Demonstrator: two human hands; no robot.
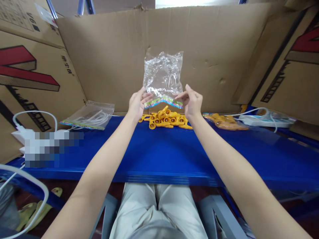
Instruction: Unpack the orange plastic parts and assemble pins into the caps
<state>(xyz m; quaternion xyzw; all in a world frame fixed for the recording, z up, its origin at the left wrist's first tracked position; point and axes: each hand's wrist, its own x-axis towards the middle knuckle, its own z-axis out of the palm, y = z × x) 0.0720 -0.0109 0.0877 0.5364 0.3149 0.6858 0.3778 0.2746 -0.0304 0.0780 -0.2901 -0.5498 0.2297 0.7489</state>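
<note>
A clear plastic bag (163, 74) with a colourful printed strip along its lower edge is held up in front of the cardboard. My left hand (138, 103) grips its lower left corner, fingers closed on the plastic. At the lower right corner, my right hand (191, 101) pinches the bag between thumb and fingers. Nothing shows inside the bag. Just below it, a pile of small yellow plastic pieces (165, 119) with round, cup-like ends lies on the blue tabletop (159, 152).
On the right lie a bag of yellow pieces (225, 121) and a white power strip (266, 121). To the left are a bag with a white cable (91, 116) and a white plug with its cable (27, 132). Cardboard walls (211, 49) enclose the back and sides.
</note>
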